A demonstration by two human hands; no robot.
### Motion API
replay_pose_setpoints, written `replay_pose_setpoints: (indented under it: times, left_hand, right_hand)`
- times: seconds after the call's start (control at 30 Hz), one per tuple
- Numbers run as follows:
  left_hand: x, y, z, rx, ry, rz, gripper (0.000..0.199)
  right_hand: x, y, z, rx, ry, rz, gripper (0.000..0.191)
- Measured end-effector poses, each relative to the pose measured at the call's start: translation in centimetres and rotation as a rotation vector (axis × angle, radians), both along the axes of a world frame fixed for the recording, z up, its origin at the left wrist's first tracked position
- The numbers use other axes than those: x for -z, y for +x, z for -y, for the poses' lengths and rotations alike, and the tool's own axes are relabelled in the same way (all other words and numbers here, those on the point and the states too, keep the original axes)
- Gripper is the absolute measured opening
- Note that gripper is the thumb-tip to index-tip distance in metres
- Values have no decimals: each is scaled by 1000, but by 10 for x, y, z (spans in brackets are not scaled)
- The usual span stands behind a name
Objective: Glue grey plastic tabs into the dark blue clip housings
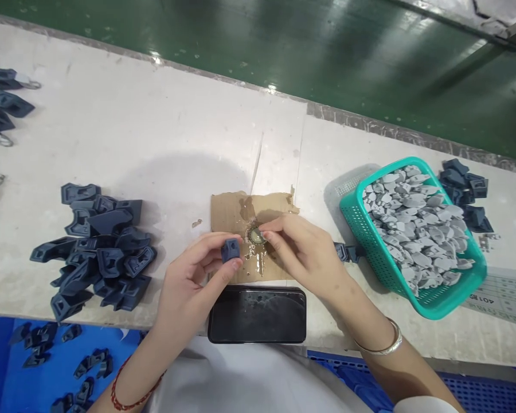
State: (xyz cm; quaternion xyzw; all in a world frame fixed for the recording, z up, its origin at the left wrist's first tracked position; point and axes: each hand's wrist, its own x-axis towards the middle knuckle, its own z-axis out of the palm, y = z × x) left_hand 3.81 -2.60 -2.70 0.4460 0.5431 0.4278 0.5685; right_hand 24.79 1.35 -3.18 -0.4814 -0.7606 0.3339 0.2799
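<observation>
My left hand (200, 275) pinches a small dark blue-grey plastic part (231, 250) between thumb and fingers, with a recess visible on its face. At a small round dish (257, 236) of clear wet liquid, my right hand (307, 252) has thumb and forefinger pressed together. What sits between those fingertips is too small and covered to make out. Under the dish lies a piece of brown cardboard (227, 211), wet and shiny around it. A black phone (258, 315) rests flat just below both hands.
Left of my hands is a pile of dark blue-grey parts (98, 246). On the right, a teal basket (348, 206) holds many light grey pieces (413, 218), with more dark parts (464, 183) behind it. Other dark parts (38, 338) lie in a blue area below the table edge.
</observation>
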Motion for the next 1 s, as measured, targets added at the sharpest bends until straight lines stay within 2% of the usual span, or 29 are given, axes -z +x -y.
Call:
replay_pose_setpoints:
  times: [0.17,0.3,0.47,0.67,1.0]
  left_hand:
    - [7,2,1,112,166,-174,14]
    - [12,1,0,209,388,-341,13]
    - [12,3,-2,249,451,-441,11]
    - [11,4,-3,260,466,-466,11]
    - [14,2,-1,270,500,-479,14]
  right_hand:
    - [-4,-1,2,271,-321,-342,19]
    - [-6,-3,2,321,-384,-505,19]
    - [-10,-9,7,287,-370,-531,17]
    - [-12,-14,11,211,-344,-506,10]
    - [-11,-16,13,147,-283,-386,13]
